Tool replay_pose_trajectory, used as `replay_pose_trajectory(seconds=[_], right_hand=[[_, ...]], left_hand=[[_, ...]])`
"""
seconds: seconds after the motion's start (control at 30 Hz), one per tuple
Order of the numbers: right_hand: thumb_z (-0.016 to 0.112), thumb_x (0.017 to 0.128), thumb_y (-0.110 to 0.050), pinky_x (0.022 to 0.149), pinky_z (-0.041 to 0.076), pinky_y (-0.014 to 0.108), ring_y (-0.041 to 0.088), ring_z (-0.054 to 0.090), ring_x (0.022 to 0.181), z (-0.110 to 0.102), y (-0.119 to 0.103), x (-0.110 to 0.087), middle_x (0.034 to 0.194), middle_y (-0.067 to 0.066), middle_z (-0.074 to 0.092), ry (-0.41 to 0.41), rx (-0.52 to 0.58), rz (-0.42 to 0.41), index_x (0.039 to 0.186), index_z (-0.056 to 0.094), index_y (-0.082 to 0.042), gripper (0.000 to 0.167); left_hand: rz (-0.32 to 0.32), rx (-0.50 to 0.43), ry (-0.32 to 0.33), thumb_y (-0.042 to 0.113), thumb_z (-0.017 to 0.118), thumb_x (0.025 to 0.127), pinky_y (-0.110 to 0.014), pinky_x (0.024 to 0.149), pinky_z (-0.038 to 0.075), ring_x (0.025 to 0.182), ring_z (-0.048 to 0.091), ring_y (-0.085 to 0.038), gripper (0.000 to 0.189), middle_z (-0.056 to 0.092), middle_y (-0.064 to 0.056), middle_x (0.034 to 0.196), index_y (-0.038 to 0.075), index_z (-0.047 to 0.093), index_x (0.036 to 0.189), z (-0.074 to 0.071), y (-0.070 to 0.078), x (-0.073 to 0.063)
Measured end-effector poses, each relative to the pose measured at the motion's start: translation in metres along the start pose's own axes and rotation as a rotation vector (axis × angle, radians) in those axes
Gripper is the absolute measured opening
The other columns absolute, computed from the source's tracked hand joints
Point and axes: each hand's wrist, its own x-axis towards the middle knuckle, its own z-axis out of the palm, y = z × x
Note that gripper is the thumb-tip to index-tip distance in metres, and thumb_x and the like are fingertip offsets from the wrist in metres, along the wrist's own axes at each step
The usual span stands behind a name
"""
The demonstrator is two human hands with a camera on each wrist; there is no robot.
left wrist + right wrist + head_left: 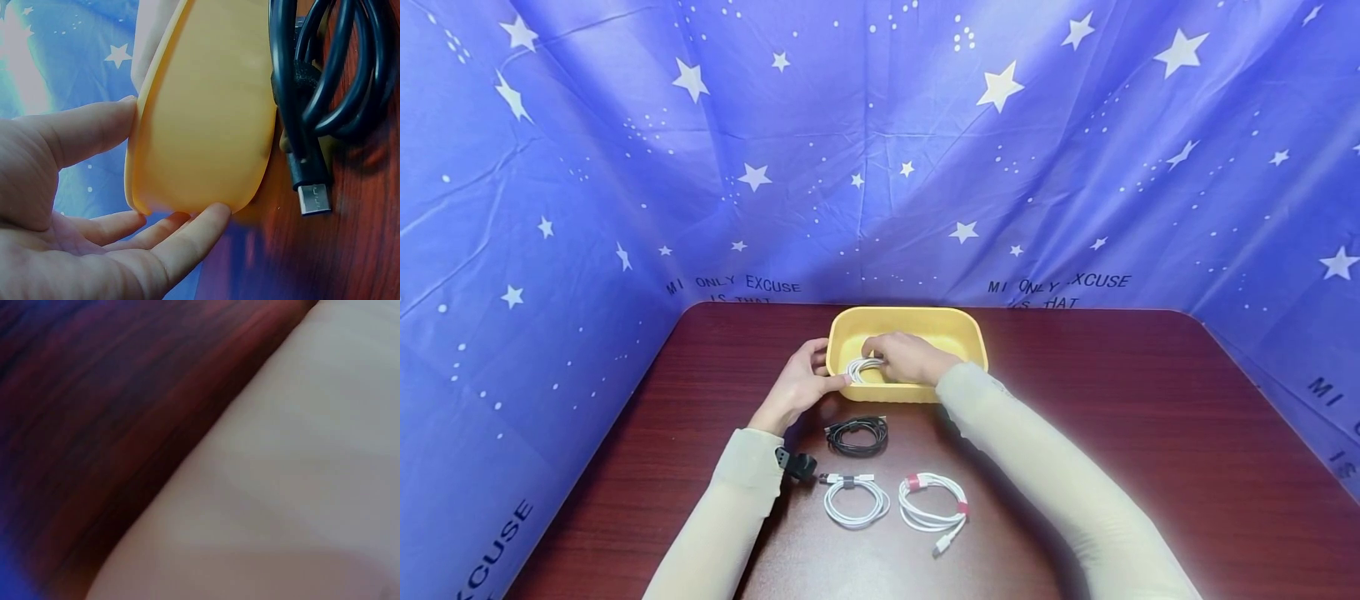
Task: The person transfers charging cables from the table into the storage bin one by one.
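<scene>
A yellow plastic bin (912,393) sits toward the back of the table. My left hand (801,383) holds its left end, thumb at the rim and fingers against the outer wall, as the left wrist view also shows. Inside the bin, my right hand (913,357) grips a coiled white cable (863,368) near the left wall; its fingertips are partly hidden. In front of the bin lies a coiled black cable (857,436), its metal plug (314,200) showing close to the bin in the left wrist view.
Nearer the front lie a white cable with a dark tie (856,504) and another white cable with red ties (934,504). A blue star-print curtain (865,150) surrounds the reddish-brown table (1097,392). The right wrist view holds mostly the pale sleeve (281,475).
</scene>
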Motion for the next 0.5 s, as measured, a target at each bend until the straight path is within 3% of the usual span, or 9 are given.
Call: replay_pose_trajectory(seconds=[0.5], right_hand=[[0.064,0.081,-0.001,0.082,0.048,0.035,0.019,0.058,0.089,0.0002,0.0011,0.0004,0.102,0.001,0.064,-0.016,0.009,0.017,0.115,0.064,-0.012,0.036]], left_hand=[[0.003,-0.009,-0.001,-0.005,0.073,0.077,-0.036,0.087,0.053,0.115,0.056,-0.036,0.075,0.053,-0.024,0.13,-0.001,0.034,0.141,0.0006,-0.0008,0.0004]])
